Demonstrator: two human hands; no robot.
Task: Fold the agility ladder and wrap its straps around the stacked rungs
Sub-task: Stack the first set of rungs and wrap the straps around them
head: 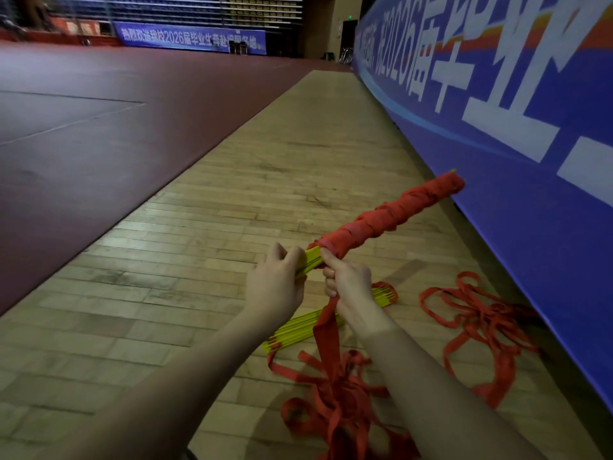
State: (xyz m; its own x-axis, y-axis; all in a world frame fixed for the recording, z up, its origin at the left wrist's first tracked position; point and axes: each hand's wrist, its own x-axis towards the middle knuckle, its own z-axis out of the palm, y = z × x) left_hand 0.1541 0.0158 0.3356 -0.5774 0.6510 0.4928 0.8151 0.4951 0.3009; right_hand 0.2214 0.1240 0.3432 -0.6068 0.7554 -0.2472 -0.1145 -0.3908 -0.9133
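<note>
While raised above the wooden floor (232, 200): stacked yellow plastic rungs (310, 258), mostly bound in red fabric strap (381, 217)
Left hand (277, 282): fingers curled around the bare rung end
Right hand (348, 283): pinching the strap taut

The red straps (391, 214) wound round the held bundle look like flat woven cloth webbing — matt and creased. The bare yellow rungs (310, 258) at its near end look like smooth hard plastic with a faint sheen, as do those of a second rung stack (298, 330) on the floor. The wooden floor (232, 207) is narrow varnished planks, scuffed and dully glossy. To the left, the dark red court surface (99, 127) looks smooth and matt. On the right, the blue banner (530, 200) looks like smooth printed sheet — slightly shiny.
</note>
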